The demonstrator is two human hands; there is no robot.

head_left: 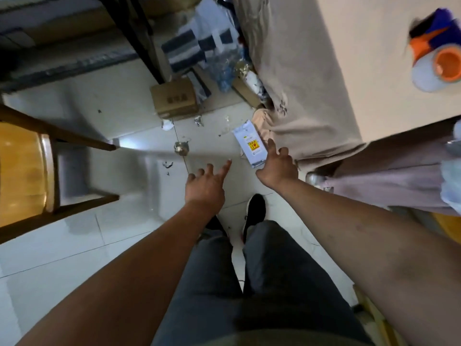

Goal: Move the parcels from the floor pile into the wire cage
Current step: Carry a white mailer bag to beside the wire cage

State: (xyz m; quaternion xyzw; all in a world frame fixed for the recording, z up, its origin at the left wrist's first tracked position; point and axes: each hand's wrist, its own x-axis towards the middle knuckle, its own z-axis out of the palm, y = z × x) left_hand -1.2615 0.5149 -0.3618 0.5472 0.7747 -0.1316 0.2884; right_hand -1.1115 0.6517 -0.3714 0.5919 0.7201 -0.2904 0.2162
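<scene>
The left hand (pixel 204 184) and right hand (pixel 278 166) are spread and hold nothing. The right is at the near edge of the flat white parcel (pixel 249 143) on the floor (pixel 124 116), perhaps touching it. Pushed rather than lifted, it could slide under the tablecloth (pixel 299 96) beside it.

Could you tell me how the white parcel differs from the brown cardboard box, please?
The white parcel is flat with a yellow label; the cardboard box is brown and blocky. The parcel lies beside the right hand; the box sits farther away. Both rest on the floor.
</scene>
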